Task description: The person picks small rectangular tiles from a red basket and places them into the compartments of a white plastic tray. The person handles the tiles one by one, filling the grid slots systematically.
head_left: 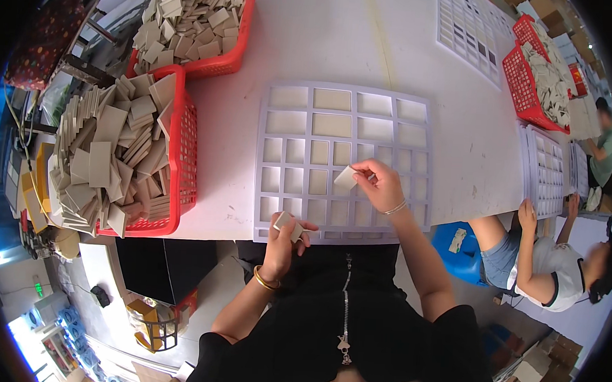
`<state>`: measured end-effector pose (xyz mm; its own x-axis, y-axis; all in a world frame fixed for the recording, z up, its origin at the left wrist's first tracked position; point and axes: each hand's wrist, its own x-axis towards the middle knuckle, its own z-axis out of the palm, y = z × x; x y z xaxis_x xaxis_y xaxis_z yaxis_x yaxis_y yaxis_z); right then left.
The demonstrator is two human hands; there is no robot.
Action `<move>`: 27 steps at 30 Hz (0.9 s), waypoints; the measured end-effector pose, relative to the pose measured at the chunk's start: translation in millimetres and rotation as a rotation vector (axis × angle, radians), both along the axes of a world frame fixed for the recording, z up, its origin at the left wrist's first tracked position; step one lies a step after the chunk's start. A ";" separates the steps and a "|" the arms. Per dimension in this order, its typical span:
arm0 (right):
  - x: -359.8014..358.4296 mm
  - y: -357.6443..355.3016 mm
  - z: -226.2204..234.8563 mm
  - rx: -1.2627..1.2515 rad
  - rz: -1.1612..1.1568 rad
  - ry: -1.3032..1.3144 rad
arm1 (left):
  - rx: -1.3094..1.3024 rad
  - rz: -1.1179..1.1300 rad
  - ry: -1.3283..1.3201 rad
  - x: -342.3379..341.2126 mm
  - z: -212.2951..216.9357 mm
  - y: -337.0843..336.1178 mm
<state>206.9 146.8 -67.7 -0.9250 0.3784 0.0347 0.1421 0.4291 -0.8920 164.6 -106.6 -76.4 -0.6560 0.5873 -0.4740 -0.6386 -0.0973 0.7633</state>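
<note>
My right hand (380, 186) pinches a small cream rectangular tile (345, 178) between thumb and fingers. It hangs over the middle of a white gridded tray (261, 140), tilted above the cells. At the tray's near left corner, my left hand (286, 242) is closed around a few similar small pieces (288, 227); their exact number is hidden by the fingers. Some cells of the tray look filled with cream pieces, among them two in the second column at the far side. Other cells look paler, and I cannot tell whether they hold anything.
Left of the tray, a red basket (189, 154) is heaped with cream tiles; another red basket (222, 65) sits behind it. More gridded trays (460, 26) and a red basket (522, 85) are far right. A co-worker (558, 270) handles stacked trays (548, 169) at right.
</note>
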 end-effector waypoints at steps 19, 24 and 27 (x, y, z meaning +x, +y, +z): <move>0.8 -28.8 -1.5 0.797 0.159 0.073 | -0.334 0.276 0.567 -42.9 3.7 -21.9; 9.4 -40.6 -14.5 0.887 0.201 -0.014 | -0.329 0.312 0.540 -50.0 2.8 -24.7; 8.3 -45.4 -5.4 0.853 0.184 -0.052 | -0.332 0.313 0.568 -48.8 -3.1 -26.0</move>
<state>215.2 101.4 -73.2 -0.9771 0.0873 0.1942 0.0367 0.9675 -0.2503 115.8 -132.6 -79.5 -0.9676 0.2158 -0.1310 -0.1153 0.0839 0.9898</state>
